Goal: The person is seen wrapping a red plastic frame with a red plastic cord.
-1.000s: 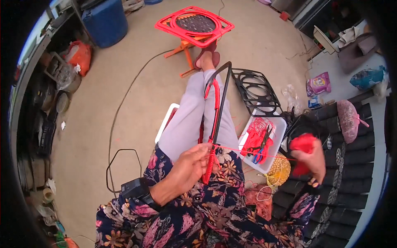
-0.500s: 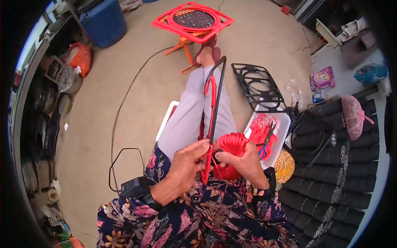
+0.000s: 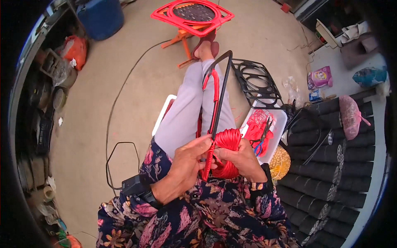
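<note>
A bent black frame (image 3: 223, 93) rises from my lap over my outstretched legs. Red cord is wound tightly round its lower end (image 3: 209, 162), and a red strip (image 3: 216, 87) runs along its upper part. My left hand (image 3: 187, 160) pinches the frame where the winding begins. Closed round a bundle of red cord (image 3: 228, 139), my right hand (image 3: 243, 160) holds it close against the frame's right side. Some fingertips of both hands are hidden behind the frame and the cord.
At my right stands a white tub (image 3: 280, 120) with red cord and pliers (image 3: 264, 130). A black openwork panel (image 3: 258, 84) rests over its far edge. Black rolls (image 3: 331, 173) are stacked farther right. Ahead, a red frame (image 3: 192, 31) lies on an orange stand (image 3: 182, 43).
The red cord bundle has turned more upright and come slightly left, nearer the frame, with my right hand. My left hand keeps its hold. The whole view has shifted a little.
</note>
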